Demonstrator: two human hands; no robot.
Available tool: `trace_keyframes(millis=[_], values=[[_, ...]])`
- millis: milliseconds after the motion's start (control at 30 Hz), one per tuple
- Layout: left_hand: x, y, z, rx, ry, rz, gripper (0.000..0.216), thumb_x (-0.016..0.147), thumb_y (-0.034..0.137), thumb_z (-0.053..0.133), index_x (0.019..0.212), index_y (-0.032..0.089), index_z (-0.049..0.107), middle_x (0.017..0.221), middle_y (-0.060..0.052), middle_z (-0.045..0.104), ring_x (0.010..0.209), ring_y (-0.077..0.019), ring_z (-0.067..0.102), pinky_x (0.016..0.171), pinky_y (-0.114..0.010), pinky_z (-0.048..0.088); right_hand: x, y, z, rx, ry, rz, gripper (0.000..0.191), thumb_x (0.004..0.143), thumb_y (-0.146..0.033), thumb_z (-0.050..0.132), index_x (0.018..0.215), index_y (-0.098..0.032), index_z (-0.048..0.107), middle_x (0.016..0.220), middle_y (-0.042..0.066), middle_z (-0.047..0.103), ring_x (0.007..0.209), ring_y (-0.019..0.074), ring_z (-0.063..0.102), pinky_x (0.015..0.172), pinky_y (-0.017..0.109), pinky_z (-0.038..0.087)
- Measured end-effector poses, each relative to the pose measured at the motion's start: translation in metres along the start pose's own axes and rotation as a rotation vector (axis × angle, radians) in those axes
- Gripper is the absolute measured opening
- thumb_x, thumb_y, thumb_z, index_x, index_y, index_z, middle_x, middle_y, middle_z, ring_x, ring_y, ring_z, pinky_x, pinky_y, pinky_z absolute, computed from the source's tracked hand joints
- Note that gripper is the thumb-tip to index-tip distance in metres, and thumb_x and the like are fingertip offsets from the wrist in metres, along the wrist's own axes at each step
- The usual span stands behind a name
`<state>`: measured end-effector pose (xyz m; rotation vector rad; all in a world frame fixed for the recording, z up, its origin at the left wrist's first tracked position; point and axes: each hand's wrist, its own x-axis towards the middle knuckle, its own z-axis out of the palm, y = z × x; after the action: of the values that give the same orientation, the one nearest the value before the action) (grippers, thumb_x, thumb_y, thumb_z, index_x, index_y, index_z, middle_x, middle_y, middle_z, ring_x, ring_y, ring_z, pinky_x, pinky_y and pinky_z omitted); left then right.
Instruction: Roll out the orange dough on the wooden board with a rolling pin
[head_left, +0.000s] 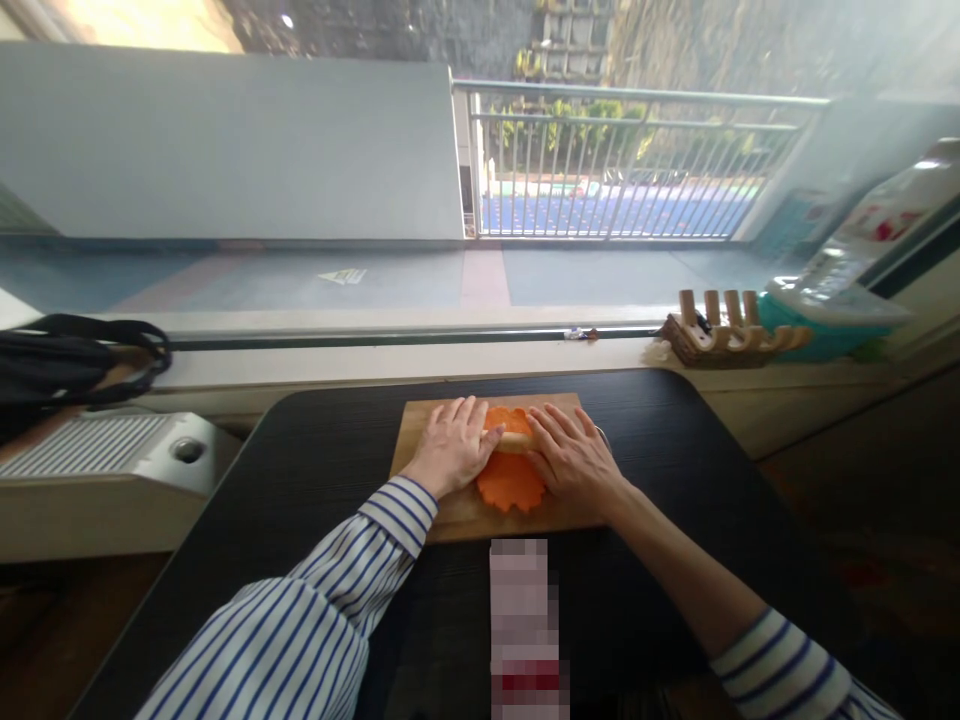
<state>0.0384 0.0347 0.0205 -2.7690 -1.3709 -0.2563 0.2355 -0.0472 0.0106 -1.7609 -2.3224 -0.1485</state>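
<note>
On a wooden board lies a flat orange sheet with an uneven, scalloped edge; it looks like dough or modelling clay. A pale wooden rolling pin rests crosswise over the sheet's upper part. My left hand lies flat over the pin's left part, fingers stretched forward and thumb along the pin. Over its right part, my right hand is spread the same way, palm down. Both ends of the pin are hidden under the hands. Beside my right hand a thin curved rim shows, too small to name.
The black table meets a window sill. On the sill stand a pegged wooden rack, a teal container and a plastic bottle. A black bag is at the left. A pixelated patch covers something in front.
</note>
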Motion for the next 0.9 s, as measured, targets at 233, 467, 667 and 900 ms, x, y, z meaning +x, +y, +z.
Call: trace_keyframes(millis=[233,467,667,900], values=[[-0.026,0.004,0.001,-0.004,0.021,0.017,0.062,0.097,0.048,0.025,0.137,0.004,0.044,0.141,-0.019,0.046,0.132,-0.0314,0.042,0.108,-0.053,0.032,-0.019,-0.012,-0.006,0.04,0.003,-0.063,0.054,0.099,-0.041,0.03,0.144,-0.012,0.035,0.149,0.01,0.035,0.14,0.0227,0.027,0.116,0.048,0.014],[-0.053,0.007,-0.012,-0.026,0.039,0.066,0.061,0.098,0.048,0.024,0.133,0.005,0.049,0.138,-0.018,0.05,0.129,-0.0293,0.046,0.107,-0.048,0.037,-0.036,-0.019,-0.016,0.102,-0.045,-0.114,0.055,0.099,-0.043,0.032,0.143,-0.01,0.036,0.148,0.012,0.037,0.14,0.0222,0.028,0.115,0.046,0.019],[-0.068,0.011,-0.012,-0.027,0.067,0.076,0.064,0.097,0.05,0.024,0.133,0.003,0.049,0.137,-0.02,0.051,0.129,-0.0279,0.047,0.106,-0.045,0.04,-0.035,-0.016,-0.024,0.127,-0.097,-0.161,0.054,0.099,-0.045,0.032,0.141,-0.013,0.04,0.147,0.011,0.04,0.139,0.0222,0.03,0.115,0.048,0.021],[-0.056,0.003,0.004,-0.013,0.119,0.052,0.07,0.097,0.052,0.021,0.138,-0.002,0.04,0.144,-0.023,0.04,0.136,-0.03,0.036,0.111,-0.048,0.033,-0.012,-0.008,-0.016,0.088,-0.062,-0.131,0.055,0.099,-0.045,0.031,0.142,-0.012,0.039,0.148,0.011,0.037,0.14,0.0231,0.027,0.116,0.048,0.015]])
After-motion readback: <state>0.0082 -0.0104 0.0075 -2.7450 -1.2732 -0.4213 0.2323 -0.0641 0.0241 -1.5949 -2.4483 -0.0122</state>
